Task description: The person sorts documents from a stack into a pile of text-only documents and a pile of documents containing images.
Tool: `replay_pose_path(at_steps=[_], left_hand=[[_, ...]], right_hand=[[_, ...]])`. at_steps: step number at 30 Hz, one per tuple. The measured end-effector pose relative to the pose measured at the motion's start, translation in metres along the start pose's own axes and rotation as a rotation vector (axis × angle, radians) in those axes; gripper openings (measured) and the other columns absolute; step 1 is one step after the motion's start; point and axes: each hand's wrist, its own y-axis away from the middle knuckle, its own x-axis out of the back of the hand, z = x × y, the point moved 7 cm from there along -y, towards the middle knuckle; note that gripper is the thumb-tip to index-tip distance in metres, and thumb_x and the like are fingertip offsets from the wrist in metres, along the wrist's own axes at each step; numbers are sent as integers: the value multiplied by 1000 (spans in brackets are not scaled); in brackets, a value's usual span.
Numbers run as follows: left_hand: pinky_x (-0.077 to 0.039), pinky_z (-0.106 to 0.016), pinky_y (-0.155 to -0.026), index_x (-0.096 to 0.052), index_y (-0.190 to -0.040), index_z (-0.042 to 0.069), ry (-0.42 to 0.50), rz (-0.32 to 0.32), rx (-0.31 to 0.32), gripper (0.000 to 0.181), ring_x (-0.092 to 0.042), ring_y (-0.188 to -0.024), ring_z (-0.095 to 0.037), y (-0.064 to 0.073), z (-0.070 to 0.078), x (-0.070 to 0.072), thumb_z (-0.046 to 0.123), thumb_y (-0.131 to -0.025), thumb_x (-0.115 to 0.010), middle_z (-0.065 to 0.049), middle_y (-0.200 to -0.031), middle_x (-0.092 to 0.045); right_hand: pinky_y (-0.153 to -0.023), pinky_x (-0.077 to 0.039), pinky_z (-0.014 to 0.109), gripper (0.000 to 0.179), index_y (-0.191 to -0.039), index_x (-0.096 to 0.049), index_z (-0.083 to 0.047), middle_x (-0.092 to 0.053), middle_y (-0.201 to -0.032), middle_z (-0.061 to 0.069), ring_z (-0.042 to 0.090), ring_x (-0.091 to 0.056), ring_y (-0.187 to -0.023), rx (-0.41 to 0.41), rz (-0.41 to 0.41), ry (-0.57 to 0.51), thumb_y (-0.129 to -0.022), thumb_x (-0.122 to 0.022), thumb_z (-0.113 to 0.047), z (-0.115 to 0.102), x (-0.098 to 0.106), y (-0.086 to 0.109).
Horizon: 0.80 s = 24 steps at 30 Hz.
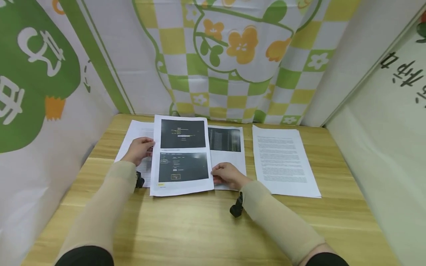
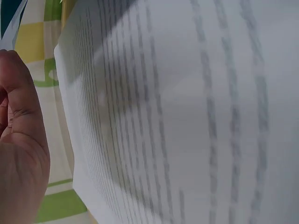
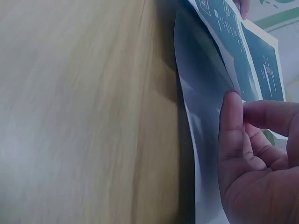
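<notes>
A printed sheet (image 1: 183, 187) with two dark screenshots is held up above other papers, slightly tilted. My left hand (image 1: 138, 150) pinches its left edge, and my right hand (image 1: 229, 175) pinches its lower right edge between thumb and fingers. In the right wrist view the right hand (image 3: 261, 149) has the sheet's edge (image 3: 233, 70) at the fingertips. Beneath the left hand lies a page of text (image 1: 128, 151), which fills most of the left wrist view. Another page (image 1: 229, 162) with a dark picture lies under the right hand, partly covered by the held sheet.
A stack of text pages (image 1: 283, 162) lies farther right on the wooden table (image 1: 186, 229). Behind the table hangs a checked, flowered curtain (image 1: 233, 85). White printed walls stand at the left (image 1: 93, 92) and right (image 1: 376, 122).
</notes>
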Motion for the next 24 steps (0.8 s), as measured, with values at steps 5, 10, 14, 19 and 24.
replay_pose_path(at_steps=[5,10,14,19,24], left_hand=[[-53,-24,-65,-51,-124,-8,-26,-25,-3,31,-55,-79,-14,-7,4,-14,12,-100,-51,-13,-103,-53],[-54,-25,-68,-51,-125,-8,-27,-58,-12,32,-58,-81,-15,-9,6,-29,12,-100,-51,-15,-108,-55],[-55,-26,-69,-52,-126,-8,-14,-81,-17,33,-59,-81,-15,-11,8,-41,12,-100,-51,-16,-110,-56],[-55,-26,-66,-53,-124,-6,-10,-95,-14,31,-59,-78,-16,-15,13,-54,13,-100,-53,-15,-106,-57],[-55,-25,-64,-54,-121,-7,8,-115,-14,29,-58,-75,-15,-18,18,-68,11,-99,-54,-14,-101,-56]], right_hand=[[-59,-54,23,8,-98,-58,6,-56,-78,9,14,-56,-65,5,36,-19,-93,-57,0,2,11,5],[-57,-53,22,8,-97,-57,7,-56,-76,9,13,-55,-62,18,60,18,-94,-55,0,7,21,12],[-56,-52,22,7,-96,-57,6,-56,-76,9,13,-54,-61,28,90,39,-94,-55,0,12,30,17],[-58,-51,23,8,-98,-57,6,-56,-77,10,13,-54,-62,45,122,16,-94,-56,-1,13,43,24],[-60,-51,23,10,-100,-57,6,-56,-81,10,13,-55,-65,36,163,29,-95,-56,-3,14,55,32]])
